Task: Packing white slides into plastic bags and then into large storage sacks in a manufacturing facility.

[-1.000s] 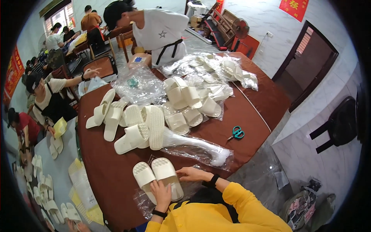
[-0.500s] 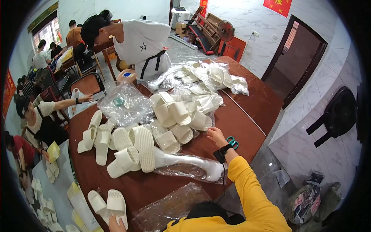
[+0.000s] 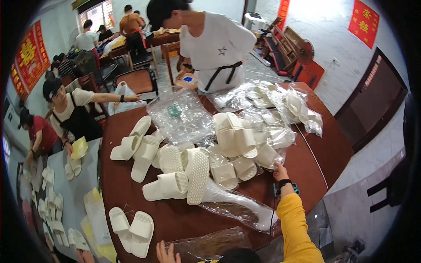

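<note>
At the near edge, my left hand (image 3: pixel 168 253) is open, fingers apart, beside a flat clear plastic bag (image 3: pixel 210 244). To its left a pair of cream slippers (image 3: pixel 141 234) lies loose on the brown tablecloth. My right hand (image 3: pixel 280 171), in a yellow sleeve with a black wristband, pinches the edge of a plastic bag around a cream slipper (image 3: pixel 267 155). Teal-handled scissors (image 3: pixel 295 188) lie just behind that wrist, partly hidden. Between the hands stretches a long bundle of clear plastic sleeves (image 3: pixel 245 206). Loose cream slippers (image 3: pixel 169 186) are heaped to its left.
More bagged slippers (image 3: pixel 298 107) cover the table's far right. Another large clear bag (image 3: pixel 180 116) lies at the back. A co-worker in white (image 3: pixel 219 48) stands across; another (image 3: pixel 79 109) reaches in from the left, by a grey table (image 3: pixel 85 184) with slippers.
My left hand has let go of the loose pair of slippers and moved right to the flat bag. The right hand stays at the bagged slipper. The whole view has swung left.
</note>
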`<state>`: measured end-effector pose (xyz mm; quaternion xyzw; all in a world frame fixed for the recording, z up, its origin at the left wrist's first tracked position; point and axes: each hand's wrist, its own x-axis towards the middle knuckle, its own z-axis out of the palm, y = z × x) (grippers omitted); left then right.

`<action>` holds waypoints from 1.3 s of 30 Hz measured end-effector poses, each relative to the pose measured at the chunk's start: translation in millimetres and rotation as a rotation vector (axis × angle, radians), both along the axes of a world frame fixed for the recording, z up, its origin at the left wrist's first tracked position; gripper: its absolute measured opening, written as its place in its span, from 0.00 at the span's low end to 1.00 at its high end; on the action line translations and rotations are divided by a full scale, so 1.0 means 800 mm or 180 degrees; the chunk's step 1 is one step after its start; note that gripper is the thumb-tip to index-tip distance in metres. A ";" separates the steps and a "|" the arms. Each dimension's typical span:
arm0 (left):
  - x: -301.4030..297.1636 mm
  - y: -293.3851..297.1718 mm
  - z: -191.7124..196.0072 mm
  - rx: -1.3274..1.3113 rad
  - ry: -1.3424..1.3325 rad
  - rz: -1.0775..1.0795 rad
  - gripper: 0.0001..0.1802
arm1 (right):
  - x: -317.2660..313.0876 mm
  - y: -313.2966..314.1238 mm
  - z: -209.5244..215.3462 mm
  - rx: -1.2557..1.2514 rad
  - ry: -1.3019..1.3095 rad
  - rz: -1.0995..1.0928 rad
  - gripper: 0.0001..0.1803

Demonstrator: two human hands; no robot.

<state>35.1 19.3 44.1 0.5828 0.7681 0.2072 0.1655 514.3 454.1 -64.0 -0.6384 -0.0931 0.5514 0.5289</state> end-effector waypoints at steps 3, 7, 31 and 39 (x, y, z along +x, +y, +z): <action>0.005 0.002 -0.011 -0.0021 0.0190 -0.0196 0.28 | -0.026 -0.004 0.021 0.0029 -0.0299 -0.0068 0.11; -0.007 0.000 -0.054 -0.0368 0.0499 -0.0426 0.33 | -0.020 -0.005 0.097 0.0792 -0.1403 0.0133 0.11; -0.033 0.011 -0.088 0.0258 -0.5092 0.0151 0.36 | -0.214 -0.347 0.341 0.2390 -0.2214 0.1883 0.19; -0.060 0.019 -0.137 0.0886 -0.6296 0.1464 0.25 | -0.170 -0.320 0.121 0.1485 -0.2828 0.4338 0.17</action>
